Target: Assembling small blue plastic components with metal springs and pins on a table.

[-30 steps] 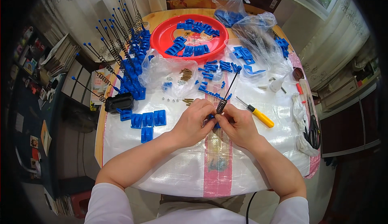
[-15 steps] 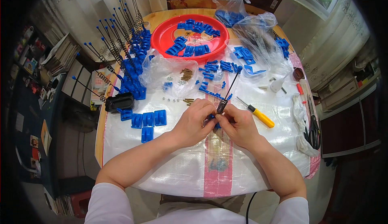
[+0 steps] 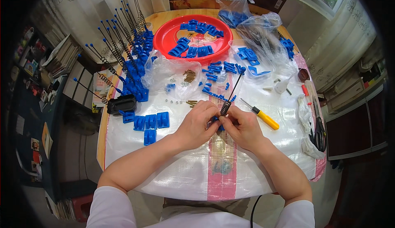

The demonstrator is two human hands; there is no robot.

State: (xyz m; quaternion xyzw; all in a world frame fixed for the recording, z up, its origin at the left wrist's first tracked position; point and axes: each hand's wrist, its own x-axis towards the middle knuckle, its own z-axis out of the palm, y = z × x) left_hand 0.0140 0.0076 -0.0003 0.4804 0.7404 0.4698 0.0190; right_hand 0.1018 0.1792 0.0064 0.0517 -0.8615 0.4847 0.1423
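Note:
In front of me, over the pink stripe of the sheet, my left hand [image 3: 199, 124] is closed on a small blue plastic piece [image 3: 221, 127], mostly covered by fingers. Beside it my right hand [image 3: 244, 127] pinches the lower end of a black spring rod [image 3: 225, 108] where it meets that piece. The rod leans up and to the right, ending in a blue tip. Just right of my hands lies a yellow-handled screwdriver [image 3: 268, 120]. Left of them, several blue bracket pieces [image 3: 151, 121] are set out on the white sheet.
Finished-looking spring rods on blue bases [image 3: 133, 74] crowd the left side. A red basin [image 3: 159, 49] with blue parts stands at the back. Brass screws [image 3: 190, 76] and nuts lie on a clear bag [image 3: 156, 74]. Scissors [image 3: 319, 135] rest at the right edge.
The rod has shifted very slightly between my fingers. Both hands stay in nearly the same place, still closed.

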